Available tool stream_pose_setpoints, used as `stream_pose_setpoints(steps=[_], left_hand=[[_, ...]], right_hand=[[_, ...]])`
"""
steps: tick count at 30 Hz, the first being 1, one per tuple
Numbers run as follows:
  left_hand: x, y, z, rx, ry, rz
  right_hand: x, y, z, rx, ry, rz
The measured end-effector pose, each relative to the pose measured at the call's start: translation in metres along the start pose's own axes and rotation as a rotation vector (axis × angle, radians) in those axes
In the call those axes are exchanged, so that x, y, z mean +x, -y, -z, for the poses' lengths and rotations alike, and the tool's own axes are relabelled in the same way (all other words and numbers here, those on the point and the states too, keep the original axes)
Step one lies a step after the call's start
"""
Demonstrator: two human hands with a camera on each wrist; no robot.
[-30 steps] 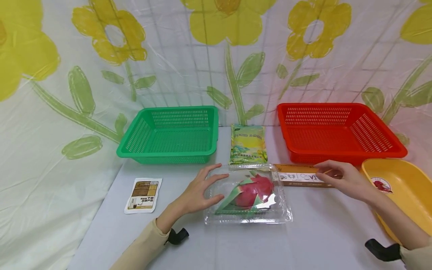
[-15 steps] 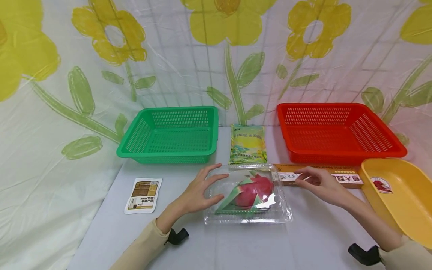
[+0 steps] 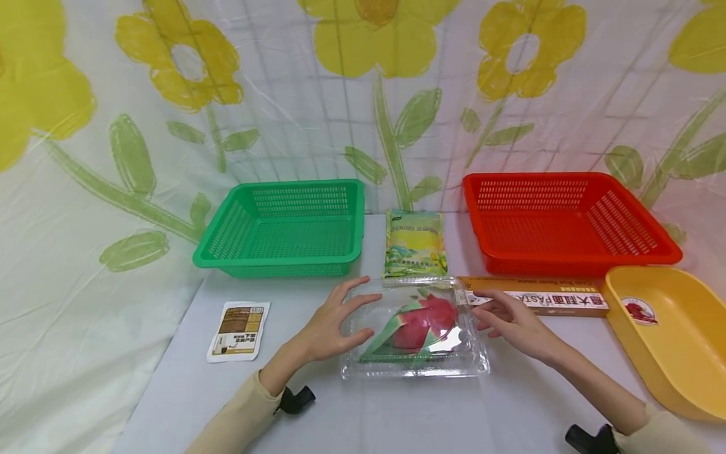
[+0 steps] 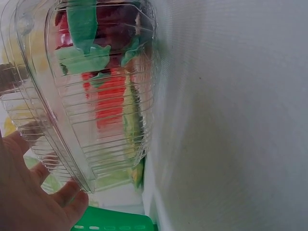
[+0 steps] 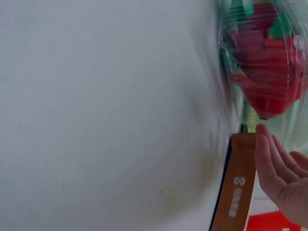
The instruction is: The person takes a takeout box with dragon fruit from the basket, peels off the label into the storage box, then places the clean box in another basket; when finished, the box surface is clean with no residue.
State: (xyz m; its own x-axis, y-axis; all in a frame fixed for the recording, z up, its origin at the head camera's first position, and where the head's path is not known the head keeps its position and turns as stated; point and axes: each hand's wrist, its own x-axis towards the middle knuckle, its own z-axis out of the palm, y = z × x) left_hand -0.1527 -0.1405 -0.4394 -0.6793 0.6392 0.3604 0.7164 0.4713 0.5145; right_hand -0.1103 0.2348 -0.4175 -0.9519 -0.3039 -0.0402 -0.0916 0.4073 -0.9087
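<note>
Grey table (image 3: 170, 378): both hands spread, left hand (image 3: 331, 325) and right hand (image 3: 513, 321) flanking clear clamshell of dragon fruit (image 3: 416, 328). Looked pre-grasp; next needs squeeze and lift.

Bright, even light from overhead; shadows faint. Glare on the clear clamshell box (image 3: 416, 328) and plastic backdrop (image 3: 317, 107). Head view bows at edges. Right wrist view soft, blurred.
</note>
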Motion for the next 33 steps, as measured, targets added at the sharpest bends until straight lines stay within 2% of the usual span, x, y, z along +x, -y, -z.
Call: stream_pose_setpoints(steps=[3, 7, 13, 17, 23, 28, 33], left_hand=[[-0.002, -0.001, 0.000, 0.007, -0.007, 0.006], [-0.001, -0.001, -0.001, 0.021, -0.035, -0.022], [0.000, -0.002, -0.002, 0.037, -0.081, -0.058], [-0.002, -0.002, -0.002, 0.055, -0.095, -0.058], [-0.007, -0.007, 0.001, 0.029, -0.107, 0.030], [-0.014, -0.013, 0.004, -0.077, -0.146, 0.121], [-0.021, -0.013, 0.008, -0.174, -0.117, 0.204]], right_hand=[[0.002, 0.000, -0.006, 0.023, 0.010, 0.004], [0.002, 0.002, -0.012, 0.043, 0.013, -0.016], [0.004, 0.007, -0.018, 0.047, -0.019, -0.066], [0.006, 0.009, -0.019, 0.052, -0.037, -0.083], [0.006, 0.010, -0.020, 0.052, -0.056, -0.077], [0.006, 0.011, -0.020, 0.061, -0.068, -0.102], [0.005, 0.011, -0.020, 0.078, -0.070, -0.136]])
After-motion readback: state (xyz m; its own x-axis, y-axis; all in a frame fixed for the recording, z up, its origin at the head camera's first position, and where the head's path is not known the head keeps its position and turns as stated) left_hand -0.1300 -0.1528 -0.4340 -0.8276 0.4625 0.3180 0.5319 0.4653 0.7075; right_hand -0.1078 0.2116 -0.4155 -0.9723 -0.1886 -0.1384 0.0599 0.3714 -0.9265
